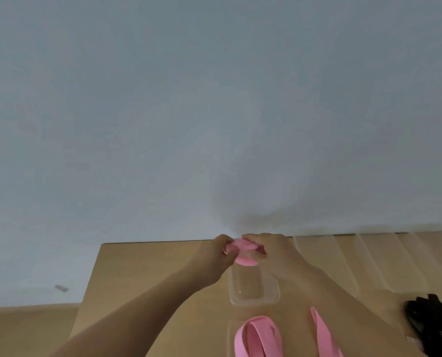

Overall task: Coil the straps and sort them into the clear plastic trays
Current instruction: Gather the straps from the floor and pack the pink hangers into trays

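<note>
A person's left hand (pixel 221 249) and right hand (pixel 266 251) pinch a coiled pink strap (pixel 243 249), fingers curled tight to keep the coil wound, above the far end of a clear tray (pixel 253 292). A loose pink strap (pixel 256 336) lies in the nearer tray (pixel 231 338) on the wooden surface (pixel 163 274), apparently awaiting coiling.

The strap (pixel 243 247) in the fingers (pixel 259 240) is pink; below them, a clear tray (pixel 253 300), tan counter (pixel 150 279); rightward, black straps (pixel 433 320).
</note>
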Tool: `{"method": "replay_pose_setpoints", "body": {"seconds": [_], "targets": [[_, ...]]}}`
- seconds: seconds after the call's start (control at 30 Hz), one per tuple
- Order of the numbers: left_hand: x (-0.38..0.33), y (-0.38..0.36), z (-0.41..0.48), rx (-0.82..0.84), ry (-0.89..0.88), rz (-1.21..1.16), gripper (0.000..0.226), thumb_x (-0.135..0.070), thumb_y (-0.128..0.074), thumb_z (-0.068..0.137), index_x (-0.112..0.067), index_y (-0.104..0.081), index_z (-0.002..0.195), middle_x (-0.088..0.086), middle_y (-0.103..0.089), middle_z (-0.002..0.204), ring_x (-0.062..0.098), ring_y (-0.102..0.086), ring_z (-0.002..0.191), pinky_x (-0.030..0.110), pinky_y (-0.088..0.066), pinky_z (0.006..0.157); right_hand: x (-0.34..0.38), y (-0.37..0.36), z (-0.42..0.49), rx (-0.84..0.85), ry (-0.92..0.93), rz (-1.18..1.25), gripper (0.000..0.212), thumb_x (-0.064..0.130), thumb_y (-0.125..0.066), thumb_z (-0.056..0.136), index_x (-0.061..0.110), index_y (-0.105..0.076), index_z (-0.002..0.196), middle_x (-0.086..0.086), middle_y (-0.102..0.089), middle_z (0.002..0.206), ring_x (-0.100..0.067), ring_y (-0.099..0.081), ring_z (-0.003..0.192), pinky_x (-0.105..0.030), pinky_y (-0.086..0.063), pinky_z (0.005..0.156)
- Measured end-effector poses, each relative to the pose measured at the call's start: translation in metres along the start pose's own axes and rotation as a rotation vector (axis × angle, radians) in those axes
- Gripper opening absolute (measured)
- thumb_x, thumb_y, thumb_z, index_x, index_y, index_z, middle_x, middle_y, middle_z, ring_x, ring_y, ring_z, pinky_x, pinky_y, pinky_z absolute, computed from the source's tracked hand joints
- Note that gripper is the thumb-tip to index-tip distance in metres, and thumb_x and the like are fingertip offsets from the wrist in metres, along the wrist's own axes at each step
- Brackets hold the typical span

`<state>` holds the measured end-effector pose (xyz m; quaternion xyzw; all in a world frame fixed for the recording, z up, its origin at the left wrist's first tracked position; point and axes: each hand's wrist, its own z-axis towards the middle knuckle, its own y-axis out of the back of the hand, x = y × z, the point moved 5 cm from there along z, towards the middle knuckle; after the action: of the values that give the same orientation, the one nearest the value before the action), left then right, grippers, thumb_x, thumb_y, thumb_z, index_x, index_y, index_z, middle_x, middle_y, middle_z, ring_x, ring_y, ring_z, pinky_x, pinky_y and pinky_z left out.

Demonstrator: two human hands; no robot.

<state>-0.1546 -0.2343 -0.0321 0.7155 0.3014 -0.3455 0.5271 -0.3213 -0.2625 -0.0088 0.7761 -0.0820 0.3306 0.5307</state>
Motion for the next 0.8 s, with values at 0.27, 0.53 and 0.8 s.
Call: {"method": "replay_pose_setpoints", "body": {"seconds": [0.27, 0.53, 0.8], "targets": [[-0.005, -0.009, 0.026, -0.064, -0.102, 0.669, 0.034, -0.044, -0.043, 0.096, -0.023, -0.068, 0.106, -0.005, -0.066, 0.097, 0.019, -0.044, 0.106, 0.031, -0.038, 0.089, -0.011, 0.000, 0.026, 0.113, 0.039, -0.029, 0.016, 0.016, -0.046, 0.081, 0.020, -0.051, 0.067, 0.005, -0.045, 0.060, -0.009, -0.035, 0.058, -0.026, -0.027, 0.055], [0.002, -0.025, 0.028, -0.125, -0.130, 0.825, 0.031, -0.035, -0.044, 0.094, -0.022, -0.069, 0.108, -0.001, -0.058, 0.105, 0.024, -0.041, 0.115, 0.029, -0.028, 0.096, -0.012, -0.019, 0.043, 0.169, 0.143, -0.239, 0.019, 0.030, -0.056, 0.091, 0.022, -0.052, 0.075, 0.007, -0.054, 0.070, -0.015, -0.051, 0.071, -0.026, -0.034, 0.057], [-0.001, -0.031, 0.023, -0.258, -0.152, 0.847, 0.026, -0.016, -0.081, 0.055, -0.023, -0.070, 0.077, -0.004, -0.054, 0.063, 0.023, -0.055, 0.067, 0.034, -0.051, 0.063, -0.022, -0.030, 0.042, -0.007, 0.206, -0.413, 0.021, 0.037, -0.054, 0.094, 0.036, -0.060, 0.114, 0.009, -0.069, 0.106, -0.017, -0.065, 0.096, -0.027, -0.042, 0.068]]}}
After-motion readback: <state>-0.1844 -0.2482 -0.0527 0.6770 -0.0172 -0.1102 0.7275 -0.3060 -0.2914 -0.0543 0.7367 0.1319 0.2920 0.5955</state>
